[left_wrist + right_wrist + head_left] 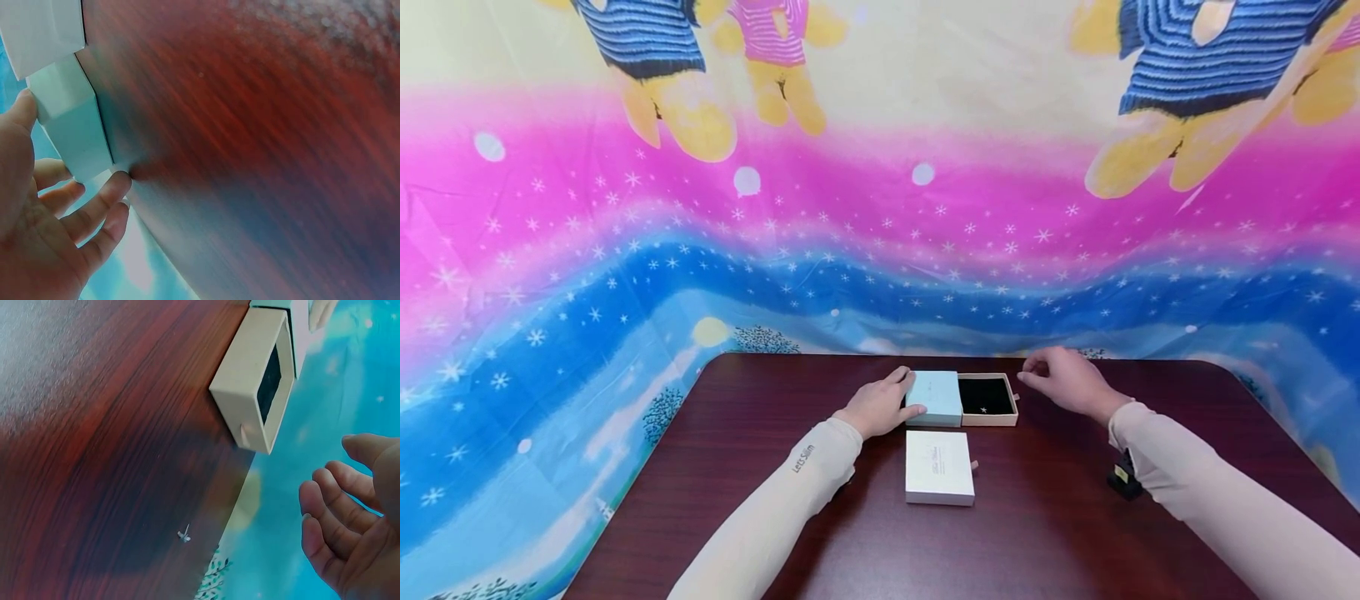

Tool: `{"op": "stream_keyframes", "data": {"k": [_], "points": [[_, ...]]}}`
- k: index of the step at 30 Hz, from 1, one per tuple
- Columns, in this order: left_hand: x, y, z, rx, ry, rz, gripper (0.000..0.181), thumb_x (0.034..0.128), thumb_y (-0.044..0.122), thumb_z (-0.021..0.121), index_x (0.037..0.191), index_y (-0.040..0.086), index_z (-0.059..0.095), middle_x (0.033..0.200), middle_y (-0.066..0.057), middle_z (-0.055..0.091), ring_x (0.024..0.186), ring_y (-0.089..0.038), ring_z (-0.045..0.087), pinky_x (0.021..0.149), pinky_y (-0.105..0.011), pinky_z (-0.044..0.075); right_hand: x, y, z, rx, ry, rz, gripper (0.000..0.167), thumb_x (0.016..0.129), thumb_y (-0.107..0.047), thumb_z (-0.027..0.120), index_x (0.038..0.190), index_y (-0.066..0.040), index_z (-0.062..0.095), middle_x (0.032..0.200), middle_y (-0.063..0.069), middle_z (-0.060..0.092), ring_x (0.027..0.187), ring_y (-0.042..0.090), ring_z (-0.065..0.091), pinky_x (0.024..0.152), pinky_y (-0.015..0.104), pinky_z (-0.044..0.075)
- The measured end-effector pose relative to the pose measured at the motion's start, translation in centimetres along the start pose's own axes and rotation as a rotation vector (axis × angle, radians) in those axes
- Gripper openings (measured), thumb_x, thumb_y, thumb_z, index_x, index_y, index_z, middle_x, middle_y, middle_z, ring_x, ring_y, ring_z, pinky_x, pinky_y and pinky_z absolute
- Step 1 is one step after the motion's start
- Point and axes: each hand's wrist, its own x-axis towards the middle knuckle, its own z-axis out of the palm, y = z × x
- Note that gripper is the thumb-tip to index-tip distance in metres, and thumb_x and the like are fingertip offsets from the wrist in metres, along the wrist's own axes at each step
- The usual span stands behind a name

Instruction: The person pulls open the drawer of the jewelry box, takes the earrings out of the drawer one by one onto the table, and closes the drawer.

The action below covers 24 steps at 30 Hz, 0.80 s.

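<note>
Rear box (932,398) sat on table (850,542), backdrop cloth (880,208) behind. Left hand (880,407) was at its left end; drawer (990,421) stuck out its right, trinket (984,409) inside near the front edge. Second box (937,468) lay in front. Right hand (1066,379) was right of drawer, apart. Loose bit (183,535) lay on table beyond drawer's outer end.

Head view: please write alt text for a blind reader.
A left hand holds a pale blue box, its black-lined drawer open with a small item inside; the right hand hovers nearby. In front, a white box lies on the dark table.
</note>
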Motion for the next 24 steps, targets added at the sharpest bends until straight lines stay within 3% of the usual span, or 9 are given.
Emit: {"op": "stream_keyframes", "data": {"k": [13,24], "points": [[-0.1,-0.1,-0.1,0.001,0.006,0.006,0.075,0.1025,0.058,0.046,0.159,0.011,0.033,0.165,-0.011,0.034,0.133,-0.022,0.059,0.101,-0.040,0.054,0.0,-2.5,0.9,-0.019,-0.047,-0.042,0.015,0.095,-0.025,0.069,0.096,-0.011,0.074,0.084,-0.003,0.072,0.073,0.009,0.063,0.069,0.036,0.053],[0.0,-0.1,0.0,-0.005,0.005,0.001,0.075,0.1021,0.059,0.046,0.159,0.011,0.033,0.165,-0.011,0.033,0.129,-0.022,0.062,0.099,-0.039,0.054,0.0,-3.2,2.5,-0.039,-0.086,-0.044,0.013,0.094,-0.025,0.071,0.092,-0.012,0.074,0.077,-0.006,0.069,0.065,0.007,0.057,0.063,0.032,0.049]]}}
